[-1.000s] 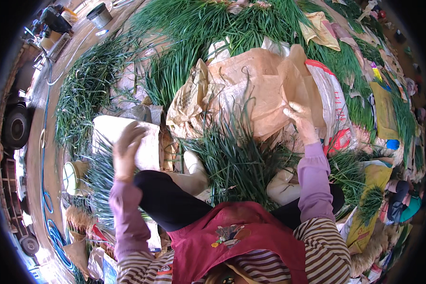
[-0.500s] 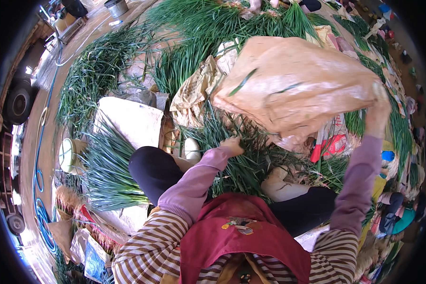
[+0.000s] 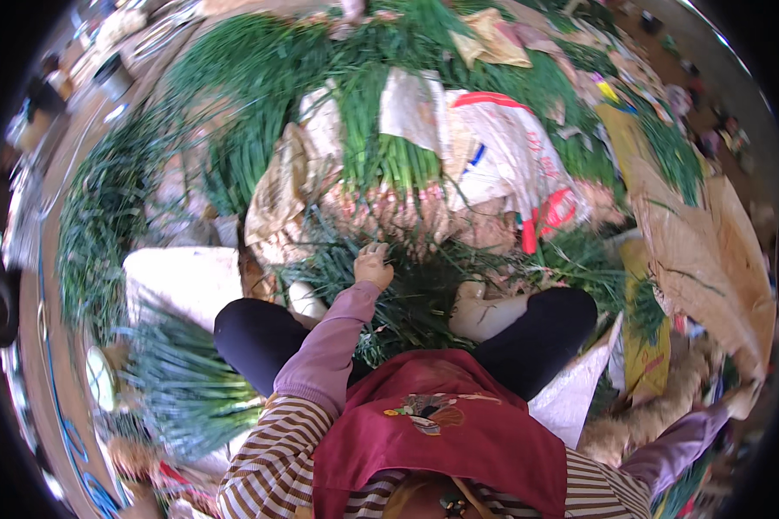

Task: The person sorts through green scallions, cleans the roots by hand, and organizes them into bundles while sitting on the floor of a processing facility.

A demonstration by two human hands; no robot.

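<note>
My left hand is over the loose long green leaves between my feet. Its fingers look curled, and whatever they may hold is too small to make out. Out at the far right, my right hand grips the lower end of a large brown plastic sheet, which hangs in folds beside the yellow sacking. In front of me lies a row of scallion-like stalks, pale pinkish roots toward me. A white sack piece covers part of them. Right of it is a white and red printed sack.
Left of my knee are a bundle of green stalks, a white board and a pale bucket. A blue hose runs along the left floor. Heaped greens fill the far side, where another person's hand shows.
My right hand has swung the brown sheet from in front of me out to the right, uncovering the stalks and sacks. My left hand now appears slightly farther left, and the view has shifted.
</note>
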